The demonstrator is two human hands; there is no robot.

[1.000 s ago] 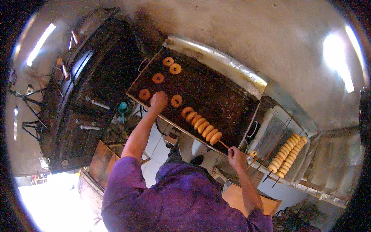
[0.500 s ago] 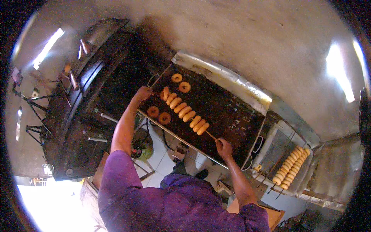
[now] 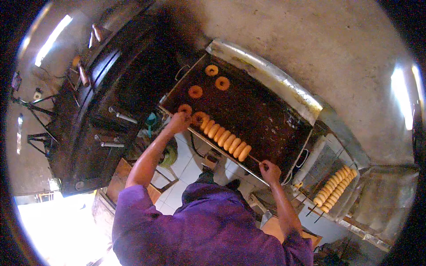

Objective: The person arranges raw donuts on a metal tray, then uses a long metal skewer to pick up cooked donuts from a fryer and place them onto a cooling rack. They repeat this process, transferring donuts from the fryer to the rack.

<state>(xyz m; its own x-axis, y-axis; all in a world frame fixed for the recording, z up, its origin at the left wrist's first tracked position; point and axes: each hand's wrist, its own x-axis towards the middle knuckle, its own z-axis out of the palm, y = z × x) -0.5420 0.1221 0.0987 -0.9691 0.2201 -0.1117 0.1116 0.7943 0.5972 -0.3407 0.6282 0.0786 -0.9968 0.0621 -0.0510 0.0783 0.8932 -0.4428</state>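
Note:
My right hand [image 3: 270, 171] is closed around the right end of a thin skewer [image 3: 254, 158]. A row of golden ring doughnuts [image 3: 227, 141] is threaded along it, over the near edge of a wide, dark rectangular pan [image 3: 262, 111]. At the row's left end, my left hand [image 3: 179, 122] has its fingers drawn together; they seem to grip the skewer's other end, which is hidden. Just beyond those fingers lie two browner doughnuts [image 3: 185, 109], one touching the row. Farther back in the pan rest three loose doughnuts [image 3: 222, 83].
Right of the pan, a tray [image 3: 327, 153] bears two loaded skewers of doughnuts [image 3: 335, 188]. A metal guard [image 3: 266, 80] rises along the pan's back. Wire handles [image 3: 301, 158] stick out at the pan's ends. Dark metal equipment [image 3: 95, 111] stands left, with a bucket-like green thing [image 3: 168, 156] below.
Both hands have brought the skewered row toward the pan's near edge. One doughnut formerly at the row's left end now lies loose in the pan. My view has shifted slightly.

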